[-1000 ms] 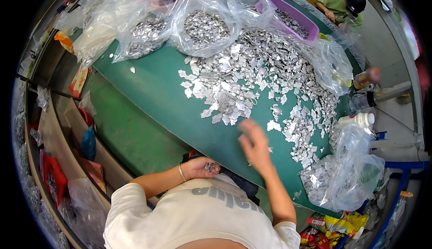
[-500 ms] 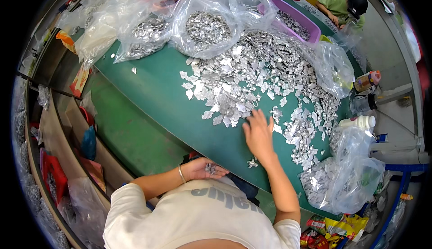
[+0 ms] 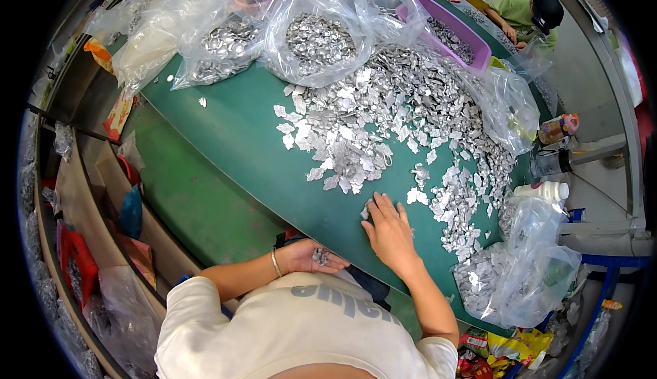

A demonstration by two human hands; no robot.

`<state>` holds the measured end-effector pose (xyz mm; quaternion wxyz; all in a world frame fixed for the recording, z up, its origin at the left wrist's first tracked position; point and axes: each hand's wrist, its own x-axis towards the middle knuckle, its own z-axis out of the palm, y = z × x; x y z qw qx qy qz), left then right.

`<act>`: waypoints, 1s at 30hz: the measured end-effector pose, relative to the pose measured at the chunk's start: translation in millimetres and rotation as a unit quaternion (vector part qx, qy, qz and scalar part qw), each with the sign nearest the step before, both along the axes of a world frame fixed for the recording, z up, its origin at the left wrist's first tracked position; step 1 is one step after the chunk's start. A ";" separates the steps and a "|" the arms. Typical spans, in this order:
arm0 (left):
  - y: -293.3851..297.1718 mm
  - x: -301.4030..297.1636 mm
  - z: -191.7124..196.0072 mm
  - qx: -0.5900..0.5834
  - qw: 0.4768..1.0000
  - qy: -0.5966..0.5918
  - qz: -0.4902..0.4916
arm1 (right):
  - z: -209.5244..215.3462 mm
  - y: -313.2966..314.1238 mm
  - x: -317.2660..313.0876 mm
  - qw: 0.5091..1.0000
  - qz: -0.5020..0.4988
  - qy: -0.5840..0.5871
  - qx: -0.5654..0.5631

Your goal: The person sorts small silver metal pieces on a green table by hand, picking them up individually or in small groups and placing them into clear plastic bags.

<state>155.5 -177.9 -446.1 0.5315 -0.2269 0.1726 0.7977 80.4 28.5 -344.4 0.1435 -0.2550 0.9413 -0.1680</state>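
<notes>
My left hand (image 3: 309,256) is palm up below the table's near edge, with a few small silvery metal pieces (image 3: 320,256) lying in the palm and on the fingers. My right hand (image 3: 391,235) rests palm down on the green tabletop, its fingers stretched out. A small flat silver piece (image 3: 365,212) shows beside its fingertips, and another peeks out at its right side. What lies beneath the palm is hidden. Just beyond the fingers spreads a big heap of flat, leaf-shaped silver metal pieces (image 3: 349,153). A few strays (image 3: 417,196) sit to the right of the fingertips.
Clear plastic bags of metal parts stand along the far side (image 3: 318,43) and at the near right (image 3: 482,276). A purple bin (image 3: 479,52) holds more parts. Bottles (image 3: 558,127) line the right edge. At the far right, a co-worker in green (image 3: 513,9) bends over the table.
My right hand has drawn back from the heap's edge toward me and now lies lower on the tabletop, over where a loose piece lay. My left hand stays in place.
</notes>
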 end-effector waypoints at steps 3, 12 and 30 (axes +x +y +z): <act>2.1 -0.2 5.5 0.003 1.000 -0.013 -0.009 | -3.6 -1.4 -8.1 0.994 -0.071 0.066 -0.051; 4.3 -2.1 19.7 0.030 0.998 -0.052 0.011 | 2.7 -22.3 -6.4 0.984 0.063 0.010 -0.164; 2.9 1.6 6.1 0.097 0.994 -0.047 0.026 | 2.8 -15.2 -46.1 0.961 -0.016 0.162 -0.224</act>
